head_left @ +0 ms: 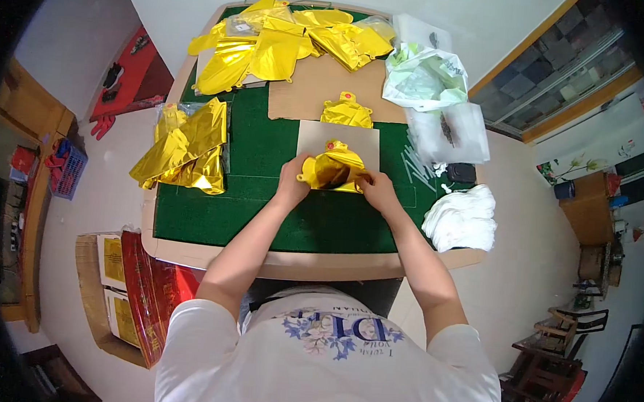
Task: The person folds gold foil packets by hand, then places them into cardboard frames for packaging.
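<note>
A shiny gold foil piece [331, 169] with a scalloped top and a small red spot lies over a grey-brown card [365, 139], its middle bulging and creased. My left hand [293, 183] pinches its left edge. On the opposite side, the fingers of my right hand [376, 190] are closed on the lower right edge. Just beyond the card rests a second gold foil piece [347, 113], folded, also with a red spot. What the foil pieces are exactly, I cannot make out.
Gold foil sheets [275, 49] are heaped at the table's back, and more foil [186, 150] lies at left. A plastic bag [424, 79], clear plastic sleeves [456, 135], a black case [461, 173] and a bundle of white strips [463, 218] line the right side of the green tabletop [212, 221].
</note>
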Tool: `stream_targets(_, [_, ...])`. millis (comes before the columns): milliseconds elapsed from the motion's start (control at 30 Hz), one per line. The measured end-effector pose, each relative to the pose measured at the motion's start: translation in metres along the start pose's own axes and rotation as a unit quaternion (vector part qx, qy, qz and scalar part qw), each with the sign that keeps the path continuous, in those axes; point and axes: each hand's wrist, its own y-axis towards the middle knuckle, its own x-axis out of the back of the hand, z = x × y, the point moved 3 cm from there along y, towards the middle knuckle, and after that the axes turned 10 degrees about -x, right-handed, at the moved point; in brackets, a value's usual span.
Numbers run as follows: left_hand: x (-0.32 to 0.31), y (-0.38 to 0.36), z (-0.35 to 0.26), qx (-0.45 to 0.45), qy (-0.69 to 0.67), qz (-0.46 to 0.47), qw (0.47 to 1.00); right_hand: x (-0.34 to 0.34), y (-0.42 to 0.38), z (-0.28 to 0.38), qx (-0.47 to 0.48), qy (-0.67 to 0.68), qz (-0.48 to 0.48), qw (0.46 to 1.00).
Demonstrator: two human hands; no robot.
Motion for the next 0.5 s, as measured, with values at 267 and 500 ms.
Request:
stream_targets(267, [-0.011,0.013,-0.005,0.100,0.065,-0.026,0.992,0.011,-0.004,0.005,-0.067,0.028,-0.119,0.990])
stream_targets(500, [-0.008,0.014,-0.014,0.154,0.075,-0.009,0.985,0.009,-0.002,0.001,-0.051,0.043,-0.157,0.985])
